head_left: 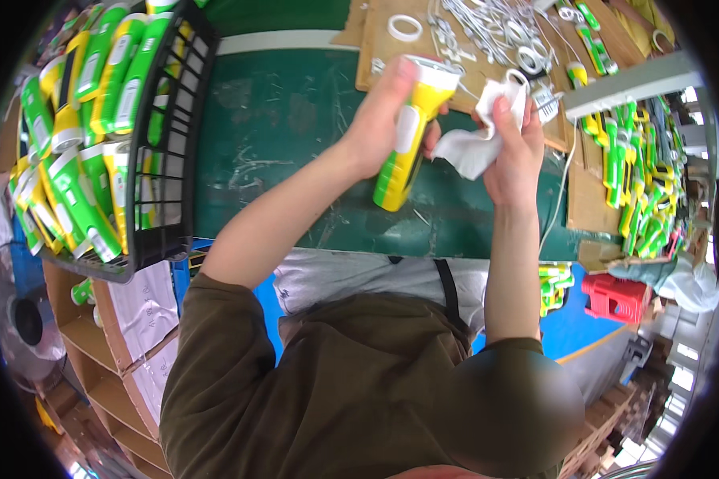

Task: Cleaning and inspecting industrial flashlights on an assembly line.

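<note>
My left hand (pixel 379 120) grips a yellow, green and white flashlight (pixel 407 152), held tilted with its white lens end up and away from me, above the green table (pixel 295 152). My right hand (pixel 515 148) holds a crumpled white cloth (pixel 475 144) right beside the flashlight's head. Both hands are raised over the table's middle, close together.
A black crate (pixel 164 160) full of similar green and yellow flashlights stands at the left. Cardboard sheets (pixel 383 60) with white rings and small parts lie at the back. More flashlights (pixel 627 176) pile up at the right. A red plastic stool (pixel 615 297) sits lower right.
</note>
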`<state>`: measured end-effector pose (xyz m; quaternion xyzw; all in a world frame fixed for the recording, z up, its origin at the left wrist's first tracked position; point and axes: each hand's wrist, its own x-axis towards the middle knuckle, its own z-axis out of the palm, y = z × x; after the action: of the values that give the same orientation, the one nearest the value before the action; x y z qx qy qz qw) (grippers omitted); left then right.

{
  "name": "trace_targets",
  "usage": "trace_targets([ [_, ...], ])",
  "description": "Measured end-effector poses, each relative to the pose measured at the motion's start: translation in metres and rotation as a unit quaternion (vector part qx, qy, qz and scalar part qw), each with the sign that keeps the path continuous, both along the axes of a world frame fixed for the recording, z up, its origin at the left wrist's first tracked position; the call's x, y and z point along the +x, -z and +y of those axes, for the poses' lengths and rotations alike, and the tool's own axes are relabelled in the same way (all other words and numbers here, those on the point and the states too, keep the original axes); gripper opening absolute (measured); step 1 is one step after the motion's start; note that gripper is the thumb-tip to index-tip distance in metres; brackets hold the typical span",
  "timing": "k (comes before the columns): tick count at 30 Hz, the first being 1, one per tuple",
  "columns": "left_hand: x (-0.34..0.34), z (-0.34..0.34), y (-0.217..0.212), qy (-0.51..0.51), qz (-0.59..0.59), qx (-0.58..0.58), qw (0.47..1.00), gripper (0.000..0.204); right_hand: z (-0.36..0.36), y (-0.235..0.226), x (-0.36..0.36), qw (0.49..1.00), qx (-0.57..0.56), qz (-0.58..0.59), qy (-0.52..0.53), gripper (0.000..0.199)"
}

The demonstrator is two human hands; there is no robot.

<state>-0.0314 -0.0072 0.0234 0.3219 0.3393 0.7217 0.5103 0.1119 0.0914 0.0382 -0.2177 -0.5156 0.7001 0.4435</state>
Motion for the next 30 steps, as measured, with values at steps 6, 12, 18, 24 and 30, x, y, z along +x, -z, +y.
trace_targets([
  [6, 0.004, 0.017, 0.004, -0.011, 0.073, -0.012, 0.997, 0.060, -0.007, -0.009, 0.011, 0.989, 0.106, -0.097, 0.018, 0.025],
  [12, -0.003, -0.002, 0.002, -0.096, 0.077, -0.110, 0.986, 0.043, -0.019, -0.013, -0.008, 0.860, 0.380, -0.331, 0.074, 0.029],
  [18, -0.004, 0.005, -0.001, -0.116, -0.018, -0.073, 0.990, 0.035, -0.013, -0.039, 0.002, 0.959, 0.227, -0.102, -0.135, 0.029],
  [24, -0.010, 0.012, 0.004, -0.114, -0.058, -0.058, 0.990, 0.032, -0.010, -0.058, -0.002, 0.918, 0.256, -0.283, -0.103, 0.037],
  [30, -0.010, 0.007, -0.004, -0.105, 0.079, -0.006, 0.991, 0.043, -0.004, -0.070, -0.002, 0.893, 0.304, -0.314, -0.108, 0.033],
])
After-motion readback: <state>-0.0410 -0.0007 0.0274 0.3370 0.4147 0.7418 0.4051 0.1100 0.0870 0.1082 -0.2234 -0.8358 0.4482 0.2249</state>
